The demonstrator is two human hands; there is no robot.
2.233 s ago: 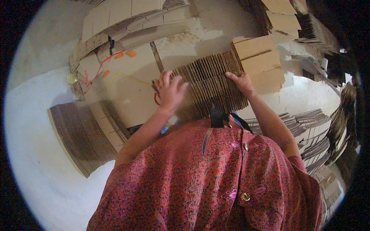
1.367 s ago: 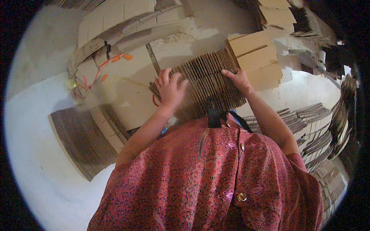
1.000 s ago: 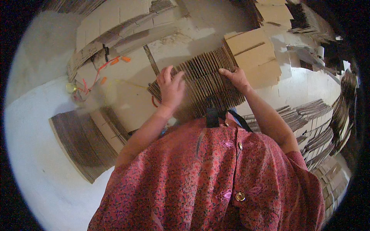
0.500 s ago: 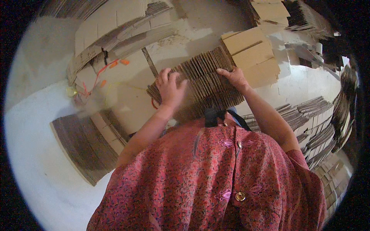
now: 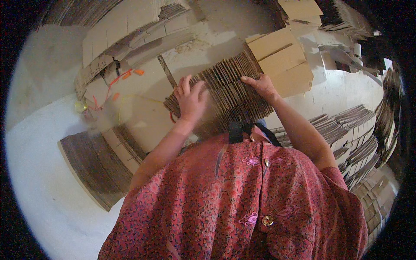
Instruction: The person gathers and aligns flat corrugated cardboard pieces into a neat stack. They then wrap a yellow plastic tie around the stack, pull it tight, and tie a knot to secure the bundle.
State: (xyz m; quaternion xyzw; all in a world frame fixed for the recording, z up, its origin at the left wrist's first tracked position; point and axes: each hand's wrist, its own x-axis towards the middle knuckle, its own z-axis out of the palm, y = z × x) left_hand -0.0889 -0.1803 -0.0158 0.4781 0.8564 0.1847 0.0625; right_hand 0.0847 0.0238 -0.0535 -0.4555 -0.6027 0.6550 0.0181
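Note:
In front of my body lies a row of brown corrugated cardboard pieces [image 5: 223, 89], packed tightly with their edges facing up. Over its left part is my left hand [image 5: 191, 102], fingers spread and slightly blurred, touching or just above the edges. My right hand [image 5: 261, 86] grips the row at its right end. Its thumb rests along the top, and the other fingers are mostly hidden at the side.
Flat tan cardboard sheets [image 5: 281, 56] lie beyond my right hand. A cardboard stack [image 5: 95, 164] sits at lower left, and larger stacks [image 5: 125, 30] stand at far left. Orange pieces and red cord [image 5: 117, 78] lie on the left. More cardboard bundles [image 5: 346, 125] line the right.
My left hand's fingers have straightened and spread slightly over the cardboard edges. My right hand keeps its place at the right end. The whole view has shifted a little.

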